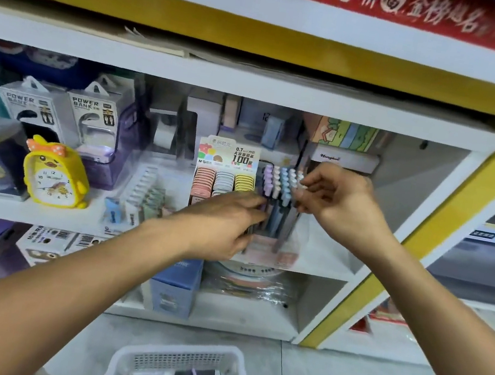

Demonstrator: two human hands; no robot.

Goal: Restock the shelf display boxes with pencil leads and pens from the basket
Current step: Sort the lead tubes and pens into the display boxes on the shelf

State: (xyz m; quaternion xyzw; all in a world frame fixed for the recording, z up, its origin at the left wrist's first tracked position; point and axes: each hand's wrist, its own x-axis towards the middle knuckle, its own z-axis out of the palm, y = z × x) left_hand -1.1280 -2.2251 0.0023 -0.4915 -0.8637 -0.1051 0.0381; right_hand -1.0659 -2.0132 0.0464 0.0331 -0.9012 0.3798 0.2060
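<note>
At the pen display box (269, 248) on the shelf (324, 263), the left hand (222, 219) lies at its nine o'clock side with fingers loosely extended against the pens (280, 192), the right hand (340, 201) pinches pen caps at three o'clock, and the basket (180, 370) sits on the floor at six o'clock.
</note>
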